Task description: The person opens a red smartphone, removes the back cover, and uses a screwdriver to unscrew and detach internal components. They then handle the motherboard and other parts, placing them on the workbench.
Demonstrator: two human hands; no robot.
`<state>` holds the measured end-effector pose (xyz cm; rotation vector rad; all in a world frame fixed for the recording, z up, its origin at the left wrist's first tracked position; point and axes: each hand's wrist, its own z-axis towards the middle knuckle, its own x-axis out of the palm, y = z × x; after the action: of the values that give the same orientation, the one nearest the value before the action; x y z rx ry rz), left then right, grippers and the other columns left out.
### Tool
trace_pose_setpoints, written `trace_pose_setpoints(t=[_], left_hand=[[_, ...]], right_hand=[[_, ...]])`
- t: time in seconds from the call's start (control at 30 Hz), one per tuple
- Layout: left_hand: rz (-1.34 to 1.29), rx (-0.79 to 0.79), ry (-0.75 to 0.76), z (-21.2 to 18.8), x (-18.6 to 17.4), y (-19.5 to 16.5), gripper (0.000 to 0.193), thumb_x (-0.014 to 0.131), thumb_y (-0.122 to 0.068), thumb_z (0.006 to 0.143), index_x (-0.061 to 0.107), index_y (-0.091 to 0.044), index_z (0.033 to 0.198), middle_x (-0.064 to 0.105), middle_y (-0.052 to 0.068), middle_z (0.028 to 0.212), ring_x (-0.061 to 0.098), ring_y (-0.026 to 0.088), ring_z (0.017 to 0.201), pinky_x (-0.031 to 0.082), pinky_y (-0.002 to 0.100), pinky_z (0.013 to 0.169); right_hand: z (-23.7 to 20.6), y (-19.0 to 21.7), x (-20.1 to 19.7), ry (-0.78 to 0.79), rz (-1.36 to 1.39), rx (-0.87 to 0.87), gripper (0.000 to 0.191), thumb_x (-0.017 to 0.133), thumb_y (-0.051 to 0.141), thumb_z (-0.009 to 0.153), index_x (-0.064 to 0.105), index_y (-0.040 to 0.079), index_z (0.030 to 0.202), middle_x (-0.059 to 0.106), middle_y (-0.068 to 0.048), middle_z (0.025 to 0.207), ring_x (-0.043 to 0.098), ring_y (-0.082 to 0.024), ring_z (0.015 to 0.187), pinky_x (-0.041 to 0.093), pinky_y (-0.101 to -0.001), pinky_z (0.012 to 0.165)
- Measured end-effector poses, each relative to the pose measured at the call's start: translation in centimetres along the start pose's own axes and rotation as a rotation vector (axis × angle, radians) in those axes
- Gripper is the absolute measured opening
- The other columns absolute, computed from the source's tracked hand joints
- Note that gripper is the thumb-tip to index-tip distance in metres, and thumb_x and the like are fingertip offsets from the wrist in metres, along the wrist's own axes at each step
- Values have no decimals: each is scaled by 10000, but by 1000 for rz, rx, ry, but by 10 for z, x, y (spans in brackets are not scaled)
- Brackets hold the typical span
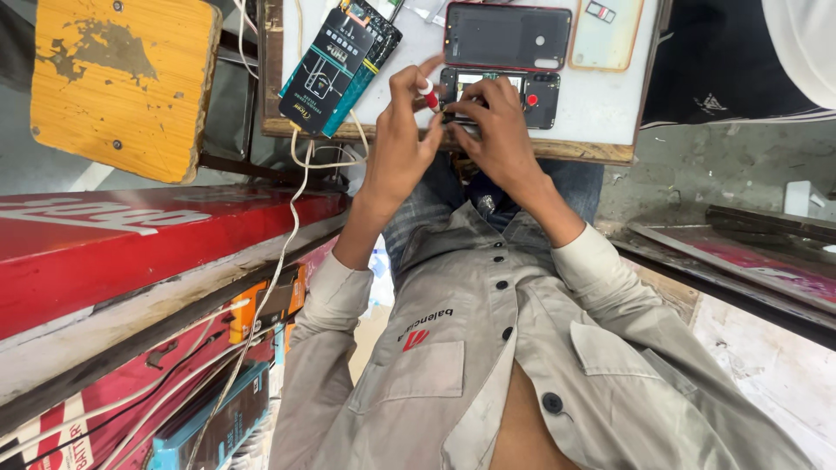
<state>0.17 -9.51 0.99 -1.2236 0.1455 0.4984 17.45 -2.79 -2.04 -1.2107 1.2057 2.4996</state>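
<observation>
Red is the colour of the little tool tip pinched in the fingers of the left hand, which is closed tight around it. Just beside it, the right hand is curled over the near edge of the opened phone, and its fingers look as if they press on it, though they hide what is under them. That phone lies on the white table, at the edge close to the person. Right behind it sits the dark back cover with a red rim, and next to that a pale phone case. Two boxed parts, black and teal, lie on the table's other side. White wires hang down past a red counter. A yellow wooden stool stands farther off.
</observation>
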Motion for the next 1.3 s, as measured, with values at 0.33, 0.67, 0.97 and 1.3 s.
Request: trace_pose_setpoints(t=[0.33,0.67,0.97,1.3], left_hand=[[94,-39,18,-1,1,-5,459,662,38,980,367,-18,1327,681,222,1189,758,353,1072,672,327,737],[178,10,-13,1,-2,0,553,772,-26,981,360,-76,1346,715,133,1052,786,280,961,645,380,783],[295,18,21,1,-5,0,572,798,-54,959,366,-92,1331,727,123,966,789,284,875,630,369,701],[209,-60,-26,-5,1,1,565,775,-90,1004,357,-99,1385,691,178,1140,780,277,985,664,364,757]], right_hand=[[0,4,-1,6,19,18,303,856,47,816,761,49,1104,599,-102,1115,530,-305,1070,464,-422,939],[0,6,0,-6,6,7,292,856,41,824,752,47,1096,611,-86,1118,542,-293,1089,469,-420,959],[-2,7,0,-8,8,7,272,857,44,839,750,40,1089,599,-89,1120,542,-289,1089,472,-418,957],[-2,6,-1,-7,-4,0,269,846,44,842,752,40,1094,596,-88,1119,542,-285,1097,468,-416,972]])
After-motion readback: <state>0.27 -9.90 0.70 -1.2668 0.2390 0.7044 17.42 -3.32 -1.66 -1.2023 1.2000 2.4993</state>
